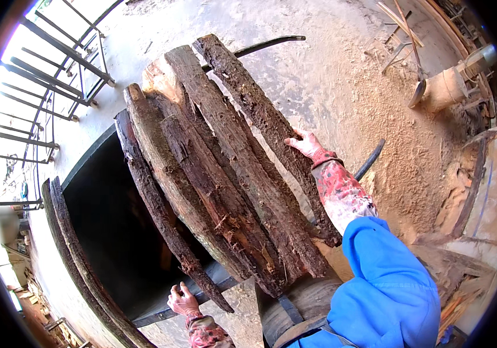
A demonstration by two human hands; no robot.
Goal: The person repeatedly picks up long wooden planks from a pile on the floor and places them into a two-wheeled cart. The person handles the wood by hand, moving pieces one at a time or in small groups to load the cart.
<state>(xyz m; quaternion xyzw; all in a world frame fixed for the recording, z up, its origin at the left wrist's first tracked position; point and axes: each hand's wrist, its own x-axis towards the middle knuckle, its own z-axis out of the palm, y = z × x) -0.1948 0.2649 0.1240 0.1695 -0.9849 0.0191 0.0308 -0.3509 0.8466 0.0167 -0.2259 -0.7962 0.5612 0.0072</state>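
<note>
A bright blue sleeve (390,284) fills the lower right, ending in a red-and-white patterned cuff (344,194) over the person's right forearm. The right hand (305,145) rests on the right edge of the outermost bark-covered slab (254,95), about midway along, fingers laid across the bark; its underside is hidden, so I cannot tell whether it pinches the wood or only steadies it. That slab slants from upper middle to lower right, with a narrow gap between much of it and the rest of the slabs (219,110), which lie side by side over a dark, metal-rimmed opening (106,214).

The left hand (183,300) is low in the view, fingers apart and loosely curled, nothing visible in it. It is just beside the lower end of the leftmost dark slab (150,180). Two slimmer strips (83,261) stand farther left.

The wood looks long, rough and likely heavy. Handling it well would seem to call for a palm firmly on solid wood rather than flaking bark, support nearer both ends, and fingers kept out of the gaps between slabs. Two curved dark bars (268,44) jut out past the outermost slab, so forearms need room there. Sawdust (399,133) covers the ground at right, making careful footing wise.
</note>
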